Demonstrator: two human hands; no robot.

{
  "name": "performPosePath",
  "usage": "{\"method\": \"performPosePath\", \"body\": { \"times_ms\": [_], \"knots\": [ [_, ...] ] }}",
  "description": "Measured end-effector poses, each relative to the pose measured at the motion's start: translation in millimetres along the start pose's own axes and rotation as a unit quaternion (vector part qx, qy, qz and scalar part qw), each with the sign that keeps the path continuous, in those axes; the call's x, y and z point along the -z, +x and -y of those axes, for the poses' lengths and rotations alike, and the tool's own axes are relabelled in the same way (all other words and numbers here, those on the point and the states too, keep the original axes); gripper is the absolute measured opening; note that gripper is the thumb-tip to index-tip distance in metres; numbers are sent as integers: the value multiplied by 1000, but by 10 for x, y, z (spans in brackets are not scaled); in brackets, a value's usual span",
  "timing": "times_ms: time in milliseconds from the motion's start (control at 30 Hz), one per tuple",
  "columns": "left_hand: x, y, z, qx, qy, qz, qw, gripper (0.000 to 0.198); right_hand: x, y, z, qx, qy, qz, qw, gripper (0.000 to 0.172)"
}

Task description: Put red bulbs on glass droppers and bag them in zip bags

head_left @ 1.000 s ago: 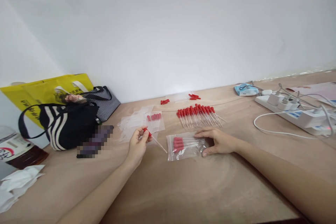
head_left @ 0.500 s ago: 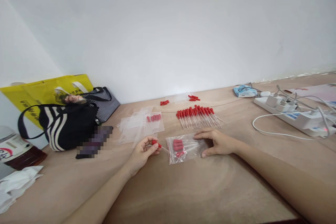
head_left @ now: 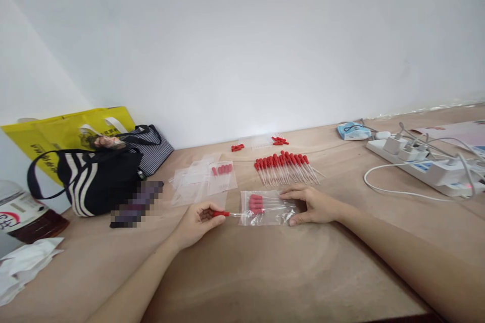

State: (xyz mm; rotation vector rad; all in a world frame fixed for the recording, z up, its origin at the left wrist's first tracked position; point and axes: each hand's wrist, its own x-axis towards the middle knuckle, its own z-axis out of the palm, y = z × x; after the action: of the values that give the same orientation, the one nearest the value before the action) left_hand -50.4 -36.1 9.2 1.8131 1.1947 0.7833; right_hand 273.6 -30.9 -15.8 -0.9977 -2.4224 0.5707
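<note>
Between the thumb and fingers of my left hand [head_left: 200, 223] is a dropper [head_left: 221, 214] with a red rubber bulb. Its clear tube points right, the tip at the left, open end of a clear zip bag [head_left: 278, 217]. Inside the bag lie several red-bulbed droppers [head_left: 256, 204], tubes to the right. My right hand [head_left: 312, 204] is closed on the bag's right end, thumb below and fingers above. Beyond the bag, a row of red-bulbed droppers [head_left: 284, 167] lies on the table. To the left, another bag of droppers [head_left: 223, 177] rests on a pile of clear bags [head_left: 189, 181].
Loose red bulbs [head_left: 279, 140] lie near the wall, with a smaller group of red bulbs [head_left: 237, 148] to their left. On the right are a power strip [head_left: 417, 166] with cables and a blue pack [head_left: 353, 131]. At left stand a black bag [head_left: 102, 181] and a bottle [head_left: 26, 217].
My left hand has shifted left and slightly down, and its dropper now lies nearly level. The bag's left end is straighter and its bulbs are lined up. My right hand is nearly unmoved.
</note>
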Motion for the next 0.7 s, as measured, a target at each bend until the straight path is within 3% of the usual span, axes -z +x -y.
{"method": "performPosePath", "body": {
  "times_ms": [200,400,533,700],
  "knots": [
    [-25,-30,-95,-8,-21,98,995,23,-8,1,-4,2,8,-2,1000,68],
    [-176,-15,-126,48,-104,46,992,22,-7,1,0,3,6,-6,1000,66],
    [-303,39,-156,22,-112,24,993,23,-4,4,7,3,7,-4,1000,66],
    [-425,115,-189,10,-80,67,994,20,-7,10,-3,5,5,-2,1000,67]
  ]
}}
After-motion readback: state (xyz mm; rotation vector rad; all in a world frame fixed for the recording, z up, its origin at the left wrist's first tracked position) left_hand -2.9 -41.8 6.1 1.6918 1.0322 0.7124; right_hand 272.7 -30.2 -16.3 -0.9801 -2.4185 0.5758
